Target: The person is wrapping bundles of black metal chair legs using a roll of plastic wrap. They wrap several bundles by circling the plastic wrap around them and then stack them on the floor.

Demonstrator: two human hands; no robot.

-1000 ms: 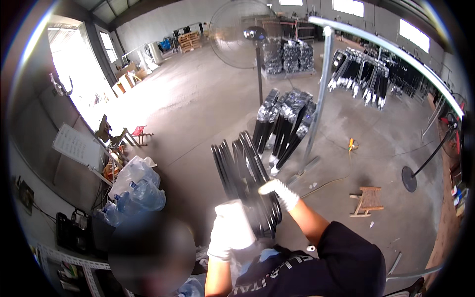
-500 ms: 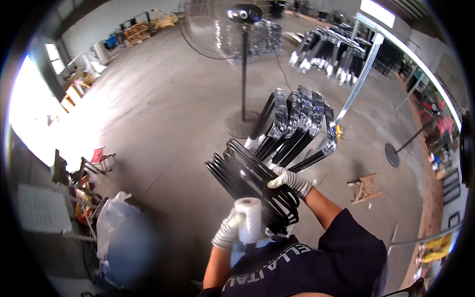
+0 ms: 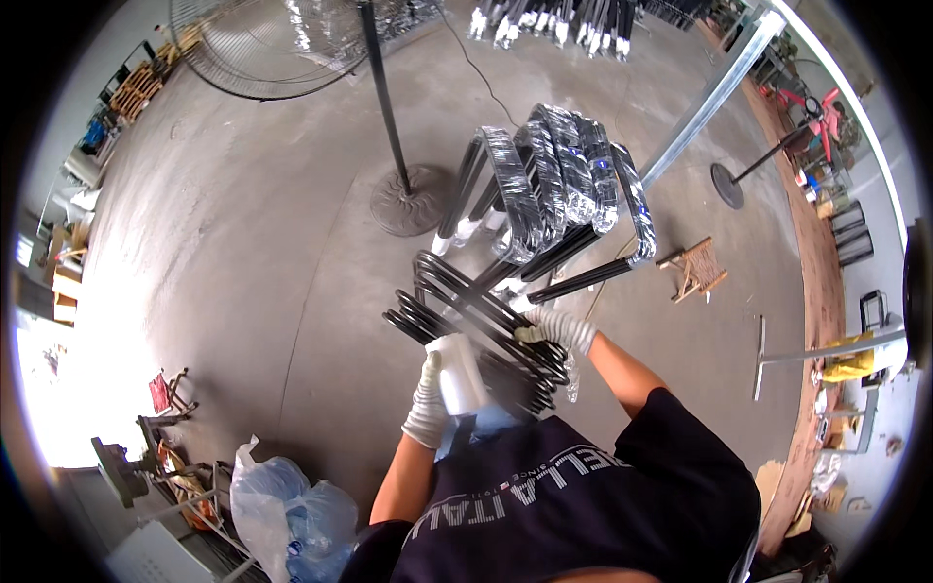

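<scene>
My left hand point(image 3: 426, 405), in a pale glove with a striped cuff, grips a roll of clear stretch film point(image 3: 459, 377). The roll leans a little against the near left side of a bundle of black bent metal tubes point(image 3: 413, 317). Across the right side of that bundle, my right hand point(image 3: 556, 328), gloved alike, is closed on the tubes. A strip of film point(image 3: 572, 377) hangs by the bundle's right end. Just beyond, film-wrapped black tube frames point(image 3: 564, 170) stand leaning together on the floor.
A fan stand's round base point(image 3: 410, 199) is at the far left of the wrapped frames. A metal post point(image 3: 700, 112) rises to their right, near a small folding stool point(image 3: 696, 267). Plastic bags point(image 3: 292, 510) lie at lower left. More wrapped tubes point(image 3: 559, 24) stand far off.
The view has tipped down, so the scene sits differently in the picture. The film roll has tilted and come closer against the tube bundle. My right hand keeps its hold on the tubes.
</scene>
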